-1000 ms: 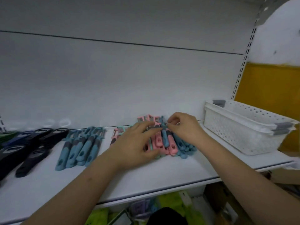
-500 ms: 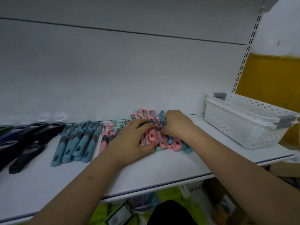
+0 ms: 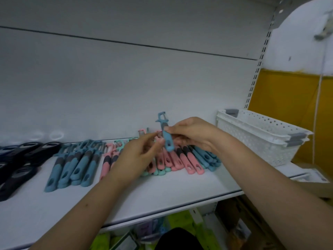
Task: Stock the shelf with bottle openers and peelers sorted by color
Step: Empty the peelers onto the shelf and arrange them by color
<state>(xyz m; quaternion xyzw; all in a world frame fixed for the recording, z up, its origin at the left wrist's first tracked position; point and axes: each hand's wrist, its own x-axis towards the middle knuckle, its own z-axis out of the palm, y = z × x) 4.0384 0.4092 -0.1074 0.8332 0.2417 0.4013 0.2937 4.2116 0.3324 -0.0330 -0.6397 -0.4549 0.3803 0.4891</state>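
Gripping a blue peeler [image 3: 166,137] upright, right hand [image 3: 193,134] above mixed pile [image 3: 180,159]; left hand [image 3: 138,156] loosely curled, holding nothing

I am seeing a blue peeler [image 3: 166,139] with a grey neck, pink peelers [image 3: 189,162], dark navy bottle openers [image 3: 19,175], and a white basket [image 3: 259,134] dotted with holes.

White perforated baskets [image 3: 259,139] stacked at shelf's right end; yellow wall [image 3: 281,112] behind; cardboard box [image 3: 317,186] below right.

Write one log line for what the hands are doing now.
right hand: pinches blue plastic peeler, lifted | left hand: open beside it | mixed pink-blue peeler pile: on white shelf
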